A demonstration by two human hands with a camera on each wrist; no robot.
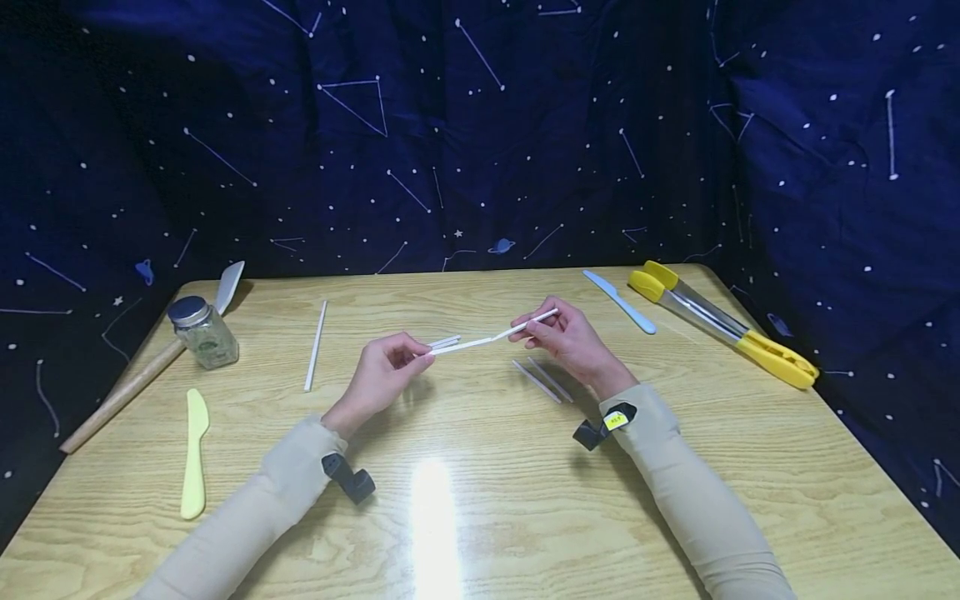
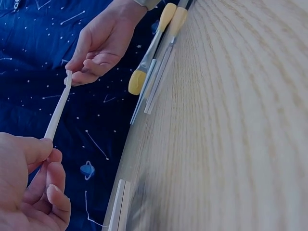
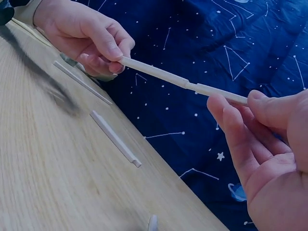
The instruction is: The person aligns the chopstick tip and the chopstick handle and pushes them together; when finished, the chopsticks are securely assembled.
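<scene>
Above the middle of the table, my left hand (image 1: 382, 373) pinches one end of a slim white stick (image 1: 463, 345) between thumb and fingertips. My right hand (image 1: 567, 340) pinches a second white stick (image 1: 546, 316). The two sticks meet end to end at a slight angle in the head view. A narrower neck shows at their joint in the right wrist view. Short white sticks (image 1: 445, 342) lie on the table behind my left fingers, partly hidden. Two more thin sticks (image 1: 537, 382) lie side by side below my right hand.
A longer white stick (image 1: 316, 346) lies left of my left hand. At the left are a lidded glass jar (image 1: 212, 335), a wooden-handled spatula (image 1: 138, 386) and a yellow knife (image 1: 194, 454). A blue knife (image 1: 620, 302) and yellow-tipped tongs (image 1: 723, 325) lie at the right. A dark star-patterned curtain (image 1: 480, 133) hangs behind.
</scene>
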